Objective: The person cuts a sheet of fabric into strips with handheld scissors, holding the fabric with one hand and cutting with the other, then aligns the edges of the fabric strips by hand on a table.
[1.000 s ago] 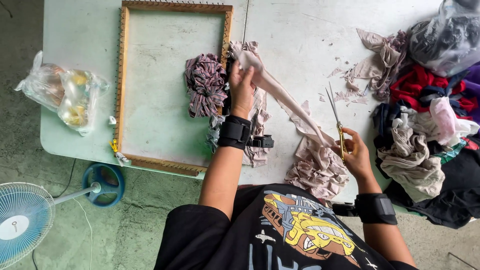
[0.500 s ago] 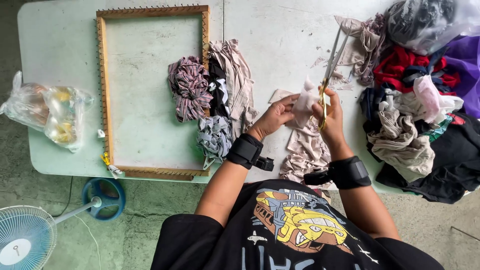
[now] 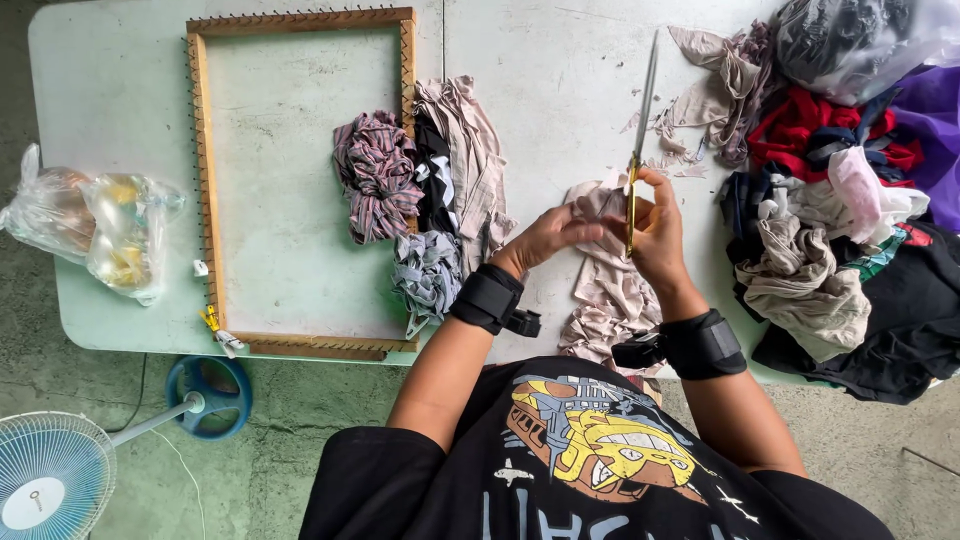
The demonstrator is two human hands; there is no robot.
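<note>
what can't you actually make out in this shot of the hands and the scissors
- Head view: the scissors handles are hidden inside the right hand; only the closed blades show.
- Where the blades meet the pale pink cloth is covered by the left hand and the right fingers.
- The clear bag of dark fabric is cut off by the top right edge.
- The standing fan is cut off at the lower left corner.

We worked in a plain craft workshop: a nail-studded wooden weaving frame point(image 3: 208, 180), heaped fabric scraps point(image 3: 830, 200), a pedestal fan point(image 3: 55, 475), bare concrete floor point(image 3: 270, 440).
</note>
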